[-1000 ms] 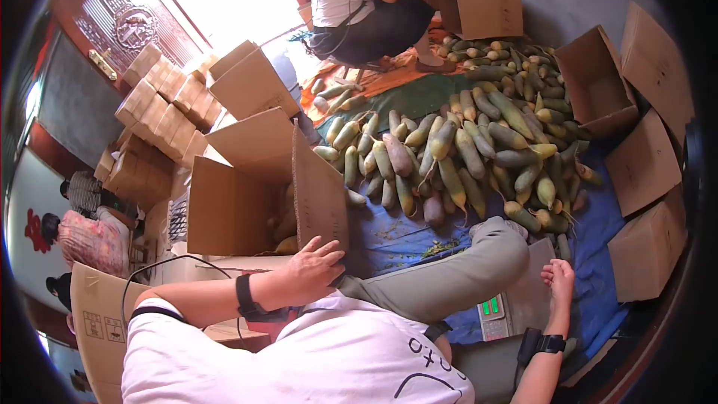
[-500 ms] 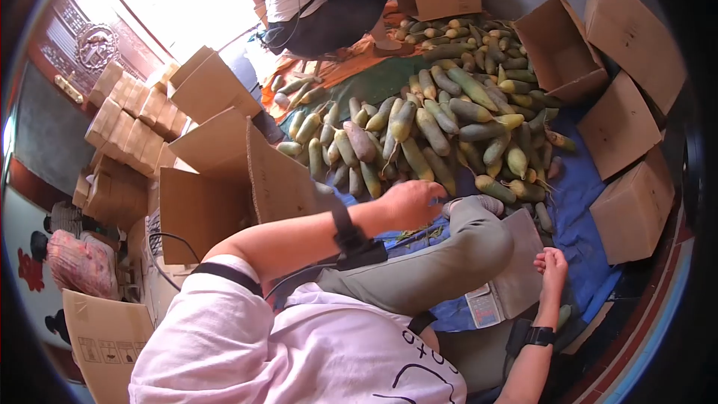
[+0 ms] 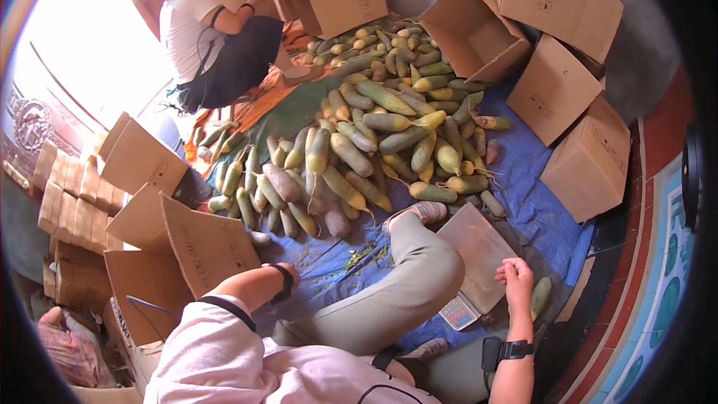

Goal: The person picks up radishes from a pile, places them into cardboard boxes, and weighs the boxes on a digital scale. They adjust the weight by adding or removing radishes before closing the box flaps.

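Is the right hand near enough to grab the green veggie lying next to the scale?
Probably yes: the right hand sits just beside the green veggie at the edge of the scale, with nothing showing between them.

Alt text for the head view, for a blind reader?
A seated person's right hand is curled at the edge of a grey flat weighing scale on a blue tarp, before a heap of long green-and-pale vegetables among brown cardboard boxes.

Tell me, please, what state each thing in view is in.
Scale, platform bare.
Near box, open, flaps up.
Far box, open, tipped on its side beyond the vegetable pile.
Boxes at right, closed.
Right hand, curled, at the scale's edge.
Left hand, mostly hidden.
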Tool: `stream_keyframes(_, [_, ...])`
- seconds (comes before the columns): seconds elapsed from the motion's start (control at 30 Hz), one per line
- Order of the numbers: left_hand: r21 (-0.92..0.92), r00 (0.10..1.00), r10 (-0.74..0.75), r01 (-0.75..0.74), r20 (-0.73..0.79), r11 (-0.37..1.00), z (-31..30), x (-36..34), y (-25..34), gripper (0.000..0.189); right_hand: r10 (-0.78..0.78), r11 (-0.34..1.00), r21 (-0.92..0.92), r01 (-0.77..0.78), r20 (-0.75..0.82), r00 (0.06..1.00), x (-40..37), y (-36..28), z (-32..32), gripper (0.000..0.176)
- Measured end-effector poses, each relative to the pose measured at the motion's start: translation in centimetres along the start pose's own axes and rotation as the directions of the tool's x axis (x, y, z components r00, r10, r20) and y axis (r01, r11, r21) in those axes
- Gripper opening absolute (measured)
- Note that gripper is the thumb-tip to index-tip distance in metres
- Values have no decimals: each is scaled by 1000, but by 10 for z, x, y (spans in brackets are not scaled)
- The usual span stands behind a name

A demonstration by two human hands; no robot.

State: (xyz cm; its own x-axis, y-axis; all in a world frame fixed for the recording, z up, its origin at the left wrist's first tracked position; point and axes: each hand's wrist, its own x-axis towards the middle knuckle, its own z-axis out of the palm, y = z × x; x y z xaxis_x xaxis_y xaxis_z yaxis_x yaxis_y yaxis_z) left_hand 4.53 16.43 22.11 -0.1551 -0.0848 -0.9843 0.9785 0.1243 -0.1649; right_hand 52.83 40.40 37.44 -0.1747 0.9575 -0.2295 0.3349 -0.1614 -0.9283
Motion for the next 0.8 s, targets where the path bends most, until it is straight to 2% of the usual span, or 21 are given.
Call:
stream_keyframes(0.03, [125, 989, -109, 96, 103, 988, 10, 6, 5, 49, 3, 1000, -4, -3, -10, 1000, -1, 1, 0, 15])
stream_keyframes(0.1, [269, 977, -141, 95, 158, 959, 30, 36, 0, 59, 17, 997, -73, -18, -8, 1000, -1, 0, 2, 14])
stream_keyframes(0.13, [276, 979, -137, 91, 152, 957, 30, 54, -6, 59, 22, 997, -80, -23, -13, 1000, -1, 2, 2, 14])
stream_keyframes(0.4, [207, 985, -144, 123, 89, 970, 43, 95, -22, 58, 121, 982, -143, -123, -18, 992, 1, 11, 9, 13])
stream_keyframes(0.8, [54, 968, -236, 232, 82, 971, 116, 124, -58, 55, 133, 976, -171, -132, -3, 991, 15, 23, 18, 14])
